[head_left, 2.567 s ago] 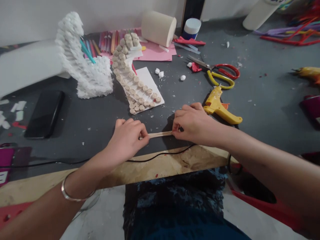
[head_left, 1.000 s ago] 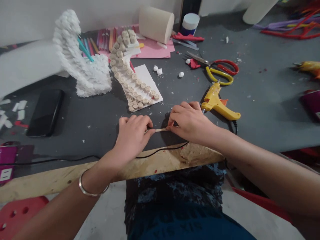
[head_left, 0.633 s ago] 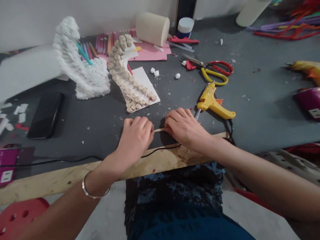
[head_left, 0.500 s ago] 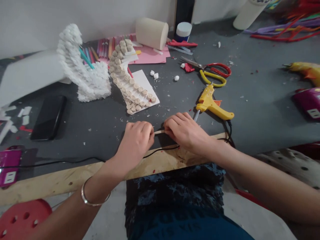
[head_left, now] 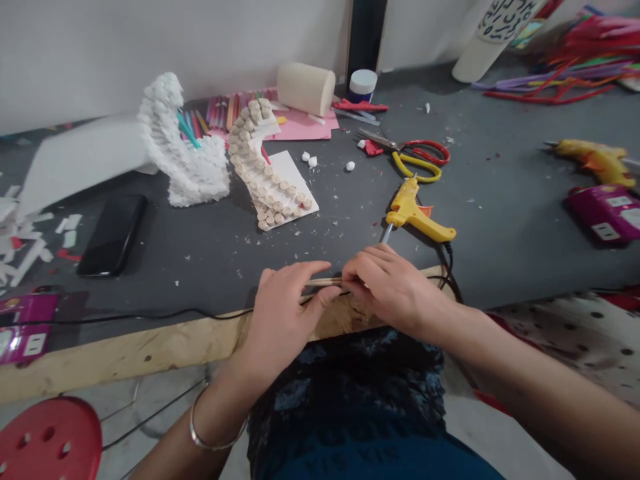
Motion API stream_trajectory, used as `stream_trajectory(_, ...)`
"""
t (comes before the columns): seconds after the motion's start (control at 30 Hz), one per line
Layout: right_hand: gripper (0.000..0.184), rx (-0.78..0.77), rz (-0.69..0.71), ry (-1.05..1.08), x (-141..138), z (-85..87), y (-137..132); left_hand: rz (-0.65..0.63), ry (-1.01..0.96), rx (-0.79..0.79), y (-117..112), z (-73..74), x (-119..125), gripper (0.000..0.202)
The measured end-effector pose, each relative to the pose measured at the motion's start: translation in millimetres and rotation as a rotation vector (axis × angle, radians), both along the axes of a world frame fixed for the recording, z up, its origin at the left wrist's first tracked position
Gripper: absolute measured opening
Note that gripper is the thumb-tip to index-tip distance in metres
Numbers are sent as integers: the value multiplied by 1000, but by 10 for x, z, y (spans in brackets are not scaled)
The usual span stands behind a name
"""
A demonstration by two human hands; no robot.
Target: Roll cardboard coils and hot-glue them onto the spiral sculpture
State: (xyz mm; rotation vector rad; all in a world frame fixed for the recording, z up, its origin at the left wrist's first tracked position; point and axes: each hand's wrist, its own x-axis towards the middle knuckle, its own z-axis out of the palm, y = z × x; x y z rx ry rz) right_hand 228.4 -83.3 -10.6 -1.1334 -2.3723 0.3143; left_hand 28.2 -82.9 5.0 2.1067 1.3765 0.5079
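A thin, pale beige strip [head_left: 323, 283], possibly rolled or folded paper, spans the gap between my hands just above the table's front edge. My right hand [head_left: 393, 287] is closed, pinching the strip's right end between thumb and fingers. Around its left part is my left hand [head_left: 285, 310], with thumb and index finger spread apart; the strip's far left end is hidden by the hand. Beyond them stands a curved white form covered in small beige paper rolls [head_left: 273, 190]. A yellow glue gun [head_left: 413, 212] lies near my right hand, its clear glue stick pointing toward it.
Red-and-yellow scissors [head_left: 417, 153] lie behind the glue gun. A fluffy white curved model [head_left: 183, 153] and a black phone [head_left: 113, 235] are at left. A black cable [head_left: 165, 313] runs along the front edge. Another glue gun [head_left: 593, 157] and a purple box [head_left: 605, 210] sit at right.
My left thumb and index finger have spread apart from their closed grip on the strip. Both hands are slightly lower and further right in view, and the camera view has shifted.
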Motion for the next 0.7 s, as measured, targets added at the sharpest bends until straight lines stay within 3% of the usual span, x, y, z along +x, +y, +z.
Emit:
stream_trajectory(0.23,11,-124,-34,120,-26,130,-160,215,-371,-103,-188,-8,29,14)
stream_trajectory(0.37,8,-173,-143,240,32,124,-248,292,-439,-190,-209,60,43,10)
stream_trajectory(0.53,9,-176,-128,413,72,66,-258,320,-473,-263,-189,79,49,13)
stream_trajectory(0.7,10,-484,-208,556,51,70,-250,326,-443,-211,-221,50,34,13)
